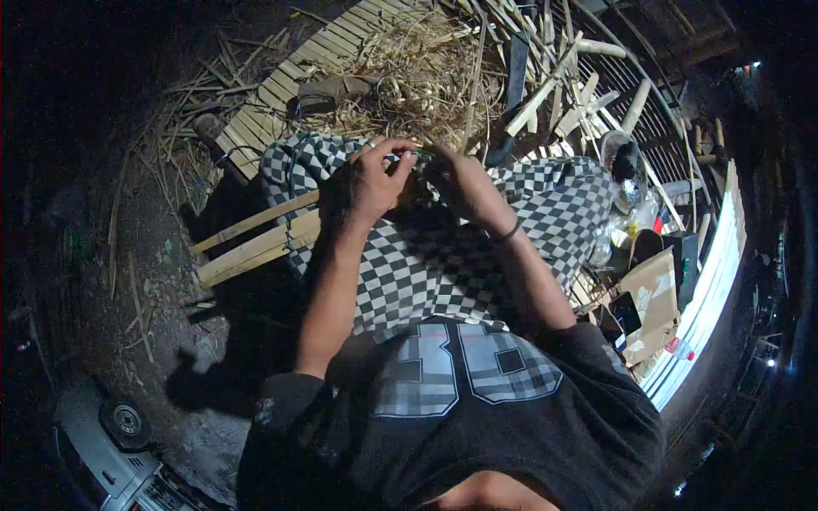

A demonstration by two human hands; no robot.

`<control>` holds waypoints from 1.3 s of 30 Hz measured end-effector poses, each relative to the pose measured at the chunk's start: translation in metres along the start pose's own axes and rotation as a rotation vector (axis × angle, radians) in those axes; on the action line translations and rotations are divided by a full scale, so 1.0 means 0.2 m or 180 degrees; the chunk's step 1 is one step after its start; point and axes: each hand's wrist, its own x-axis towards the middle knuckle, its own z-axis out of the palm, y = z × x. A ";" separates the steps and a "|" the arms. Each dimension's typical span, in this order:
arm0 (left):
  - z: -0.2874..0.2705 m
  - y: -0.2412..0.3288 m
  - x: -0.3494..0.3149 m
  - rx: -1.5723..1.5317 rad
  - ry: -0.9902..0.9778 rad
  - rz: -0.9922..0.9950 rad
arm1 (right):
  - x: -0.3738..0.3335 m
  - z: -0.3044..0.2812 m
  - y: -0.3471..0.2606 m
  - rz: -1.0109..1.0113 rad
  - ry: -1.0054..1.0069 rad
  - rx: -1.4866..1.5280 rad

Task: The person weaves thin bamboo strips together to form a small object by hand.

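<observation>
Above my lap, my left hand and my right hand come close together, fingers bent and pinching. Between the fingertips shows a thin, greenish strip, too small to make out its kind. A ring sits on a left finger and a dark band circles the right wrist. Black-and-white checkered cloth covers my legs below both hands. Just beyond the hands lies a heap of pale, curly shavings. A long, dark, blade-like tool rests to the right of the heap.
Bamboo slats form the platform under the shavings. Split bamboo pieces jut out at left; more sticks lie at far right. A cardboard box, a phone-like dark object and a clear bottle are at right.
</observation>
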 end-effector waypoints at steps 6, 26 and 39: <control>-0.04 0.04 -0.01 0.0333 0.0023 -0.0005 | 0.05 0.09 0.13 0.0276 -0.0133 0.0616; -0.03 0.00 -0.02 -0.0005 -0.0213 -0.0120 | -0.02 -0.11 -0.16 -0.0789 -0.0388 -0.0901; -0.03 0.02 -0.02 0.0019 -0.0431 -0.0358 | 0.07 0.01 0.10 -0.0798 -0.0290 -0.0051</control>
